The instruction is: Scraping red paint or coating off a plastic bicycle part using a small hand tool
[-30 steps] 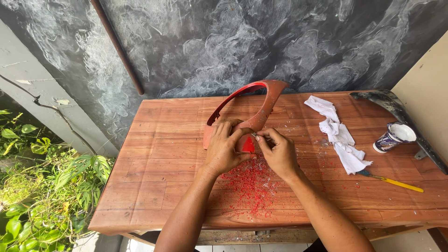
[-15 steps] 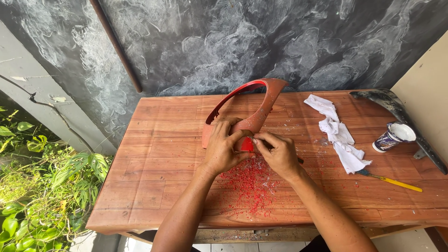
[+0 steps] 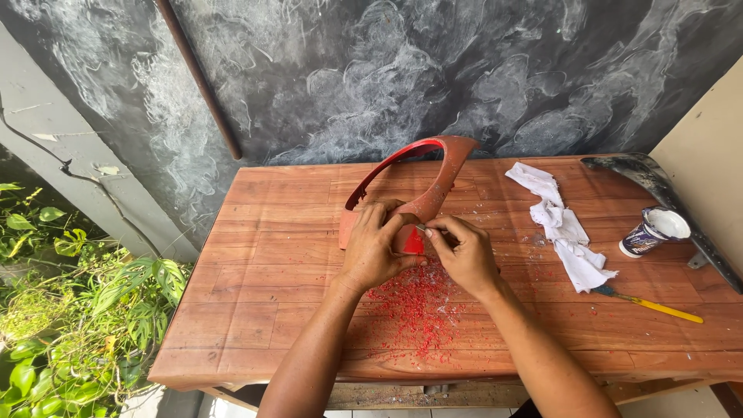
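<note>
Between the hands, red paint was being scraped: curved red panel (image 3: 422,203) gripped by left hand (image 3: 375,248), small scraper pinched in right hand (image 3: 464,251); steady strokes probably needed next.

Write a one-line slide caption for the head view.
Left hand steadies a curved red panel while the right hand works its edge; red flakes litter the wooden table.

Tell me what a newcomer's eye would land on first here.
First, the curved red panel standing near the middle of the wooden table, with the left hand steadying its lower end and the right hand pressing a thin tool against it. Next, the scatter of red shavings on the table just below the hands. At the right lie a white rag, a small cup and a yellow-handled brush.
</note>
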